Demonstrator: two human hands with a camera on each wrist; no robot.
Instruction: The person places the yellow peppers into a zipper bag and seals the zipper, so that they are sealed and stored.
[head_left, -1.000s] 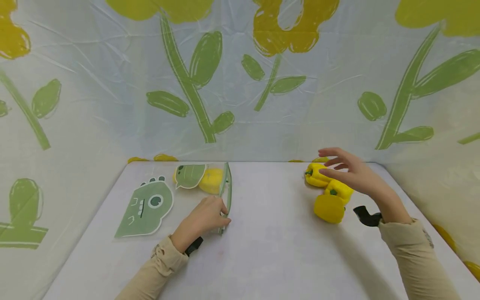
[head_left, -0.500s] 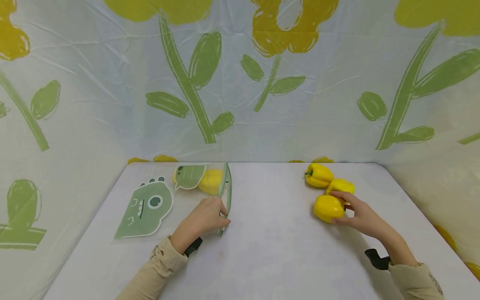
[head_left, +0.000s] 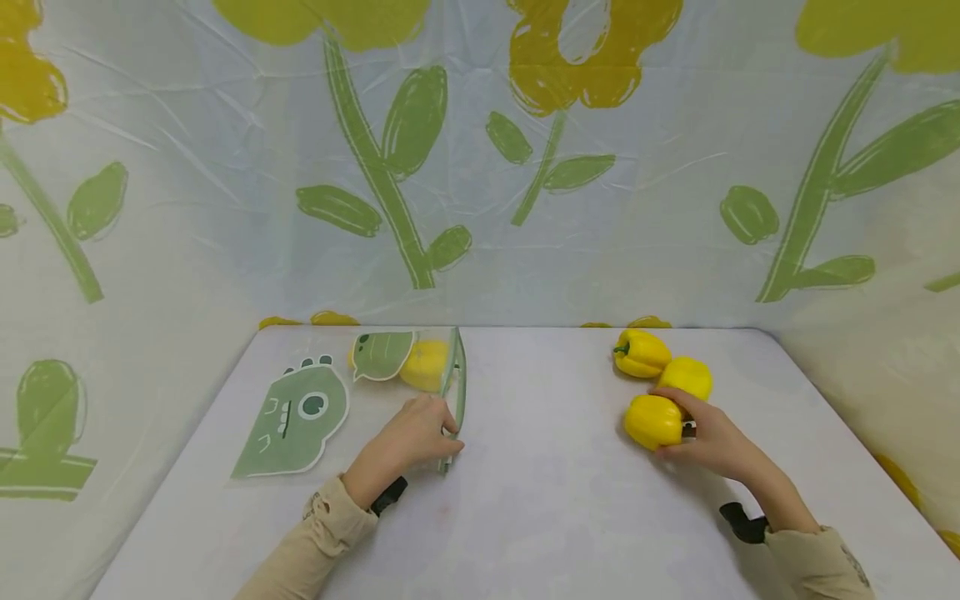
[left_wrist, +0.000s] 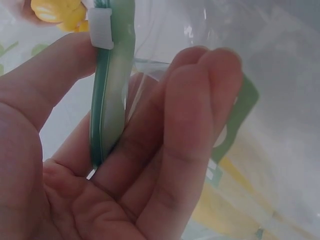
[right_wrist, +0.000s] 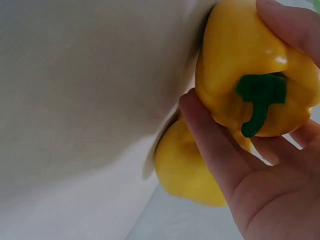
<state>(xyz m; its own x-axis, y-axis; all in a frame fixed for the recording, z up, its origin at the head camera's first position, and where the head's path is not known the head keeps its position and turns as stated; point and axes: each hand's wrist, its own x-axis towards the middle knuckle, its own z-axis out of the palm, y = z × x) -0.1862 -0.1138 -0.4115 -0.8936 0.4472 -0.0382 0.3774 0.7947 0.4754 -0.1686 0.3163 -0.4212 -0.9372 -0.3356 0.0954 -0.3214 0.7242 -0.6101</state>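
Note:
At the table's left lies a clear zip bag [head_left: 311, 421] with green monster prints and a green zip edge. A yellow bell pepper [head_left: 426, 365] shows through its plastic near the open end. My left hand [head_left: 420, 429] holds that edge; in the left wrist view the green zip strip [left_wrist: 101, 105], with a white slider [left_wrist: 101, 27], sits between thumb and fingers. On the right, my right hand [head_left: 712, 437] grips another yellow bell pepper [head_left: 651, 421] from its stem side. The right wrist view shows its green stem [right_wrist: 260, 97] facing the palm.
Two more yellow bell peppers, a farther one [head_left: 642, 354] and a nearer one [head_left: 688, 377], lie just behind the gripped one. A flower-printed curtain [head_left: 480, 275] rises at the back and both sides of the white table [head_left: 540, 500].
My right hand has come down from above the peppers and closed its fingers around the nearest one, which has shifted slightly. The left hand has stayed at the bag's edge.

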